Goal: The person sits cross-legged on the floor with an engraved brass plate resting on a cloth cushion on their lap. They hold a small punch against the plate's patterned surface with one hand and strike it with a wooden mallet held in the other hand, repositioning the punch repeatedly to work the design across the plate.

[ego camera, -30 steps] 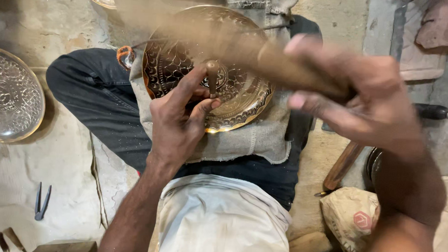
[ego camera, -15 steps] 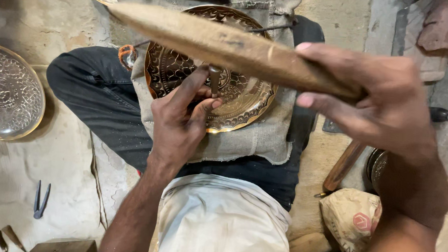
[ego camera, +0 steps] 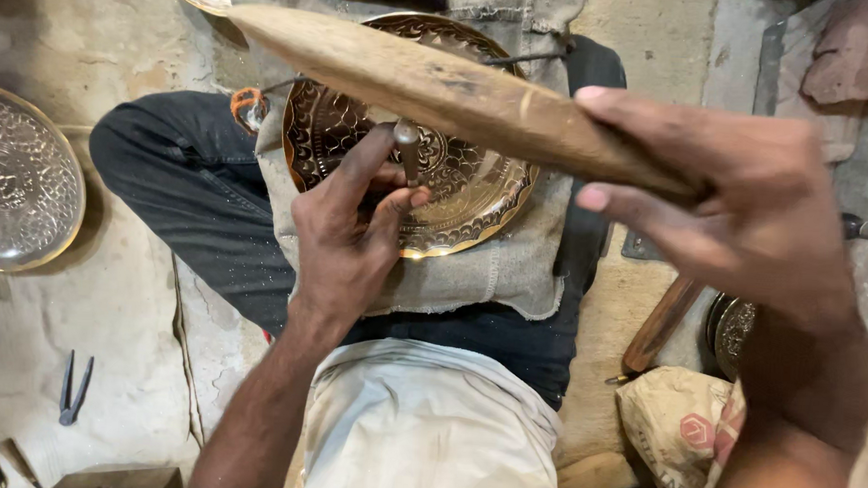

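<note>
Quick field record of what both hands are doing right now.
left hand: pinches a small metal punch upright on the brass plate
right hand: grips a long wooden mallet raised above the plate
plate support: grey cloth over the lap
floor, left: silver plate, pliers
</note>
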`<state>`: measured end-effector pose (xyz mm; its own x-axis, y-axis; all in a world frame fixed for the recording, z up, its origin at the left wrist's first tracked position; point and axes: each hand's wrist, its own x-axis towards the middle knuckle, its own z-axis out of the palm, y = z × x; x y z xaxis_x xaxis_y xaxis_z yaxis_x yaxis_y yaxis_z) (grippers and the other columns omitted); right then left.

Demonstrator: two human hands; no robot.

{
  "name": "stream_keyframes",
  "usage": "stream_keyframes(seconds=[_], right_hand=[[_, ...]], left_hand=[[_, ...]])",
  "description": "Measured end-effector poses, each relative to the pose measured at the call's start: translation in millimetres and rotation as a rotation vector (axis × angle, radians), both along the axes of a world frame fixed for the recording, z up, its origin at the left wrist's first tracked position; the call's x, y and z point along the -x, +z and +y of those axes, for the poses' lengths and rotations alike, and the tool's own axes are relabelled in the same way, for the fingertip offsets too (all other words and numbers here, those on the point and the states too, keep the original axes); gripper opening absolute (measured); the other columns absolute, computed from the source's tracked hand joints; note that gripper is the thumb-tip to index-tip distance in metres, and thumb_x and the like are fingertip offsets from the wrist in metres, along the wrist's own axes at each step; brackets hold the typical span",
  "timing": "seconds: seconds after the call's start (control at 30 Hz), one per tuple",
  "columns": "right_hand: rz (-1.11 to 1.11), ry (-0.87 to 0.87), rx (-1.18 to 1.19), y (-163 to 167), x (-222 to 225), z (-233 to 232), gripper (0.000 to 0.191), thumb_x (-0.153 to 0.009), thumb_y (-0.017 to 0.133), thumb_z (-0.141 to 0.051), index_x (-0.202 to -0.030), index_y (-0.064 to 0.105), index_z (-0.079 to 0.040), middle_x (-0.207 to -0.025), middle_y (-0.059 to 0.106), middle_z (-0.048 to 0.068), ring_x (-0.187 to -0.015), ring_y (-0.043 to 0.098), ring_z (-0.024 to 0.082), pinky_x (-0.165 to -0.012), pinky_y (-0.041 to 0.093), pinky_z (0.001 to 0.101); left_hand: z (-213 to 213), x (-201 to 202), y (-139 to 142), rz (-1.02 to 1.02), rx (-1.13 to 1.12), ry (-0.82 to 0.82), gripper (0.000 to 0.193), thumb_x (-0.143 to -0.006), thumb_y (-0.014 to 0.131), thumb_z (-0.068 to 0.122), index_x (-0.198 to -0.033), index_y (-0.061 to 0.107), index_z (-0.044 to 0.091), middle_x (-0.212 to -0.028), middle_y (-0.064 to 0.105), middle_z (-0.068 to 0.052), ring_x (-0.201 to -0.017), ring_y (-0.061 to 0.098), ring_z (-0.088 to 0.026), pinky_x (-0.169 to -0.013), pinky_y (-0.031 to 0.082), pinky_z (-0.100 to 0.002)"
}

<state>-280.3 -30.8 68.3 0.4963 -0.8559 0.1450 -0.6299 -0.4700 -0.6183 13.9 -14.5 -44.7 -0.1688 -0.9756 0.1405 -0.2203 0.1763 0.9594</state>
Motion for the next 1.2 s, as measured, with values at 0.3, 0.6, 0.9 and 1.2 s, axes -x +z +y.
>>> stream_keyframes(seconds=[0.3, 0.6, 0.9, 1.2], right_hand=[[-0.335, -0.432, -0.066, -73.1, 12.6, 58.5, 0.064, -0.089, 0.083, -0.035, -0.14, 0.06, -0.005, -0.088, 0.074, 0.007, -0.068, 0.068, 0.009, -0.059, 0.051, 0.0204], [-0.842, -0.556, -0.129, -82.9, -21.3, 80.1, 0.063, -0.087, 0.089, -0.024, -0.14, 0.059, -0.01, -0.096, 0.074, 0.008, -0.077, 0.071, 0.009, -0.066, 0.056, 0.0199], [-0.493, -0.603, -0.027, -92.1, 4.4, 89.4, 0.06, -0.098, 0.088, -0.024, -0.145, 0.059, -0.001, -0.113, 0.072, 0.013, -0.094, 0.07, 0.015, -0.082, 0.057, 0.022], [-0.356, -0.357, -0.153, -46.6, -19.7, 37.7, 0.056, -0.093, 0.08, -0.027, -0.139, 0.056, -0.007, -0.088, 0.07, 0.009, -0.063, 0.064, 0.008, -0.055, 0.051, 0.0212]], left_hand=[[-39.2, -15.0, 20.8, -0.159, 0.012, -0.406, 0.049, -0.093, 0.073, -0.002, -0.137, 0.063, 0.014, -0.111, 0.079, -0.008, -0.09, 0.08, -0.015, -0.079, 0.067, -0.028], [-47.4, -14.7, 26.3, -0.233, 0.138, -0.524, 0.051, -0.087, 0.071, -0.006, -0.134, 0.065, 0.012, -0.118, 0.076, -0.011, -0.1, 0.078, -0.022, -0.085, 0.065, -0.033], [-30.1, -18.5, 21.4, -0.208, 0.065, -0.343, 0.048, -0.093, 0.074, 0.001, -0.137, 0.058, 0.01, -0.1, 0.077, -0.01, -0.088, 0.079, -0.018, -0.074, 0.065, -0.032], [-24.1, -18.5, 13.9, -0.183, 0.061, -0.295, 0.052, -0.095, 0.072, -0.004, -0.142, 0.055, 0.01, -0.096, 0.075, -0.012, -0.087, 0.079, -0.017, -0.073, 0.064, -0.032]])
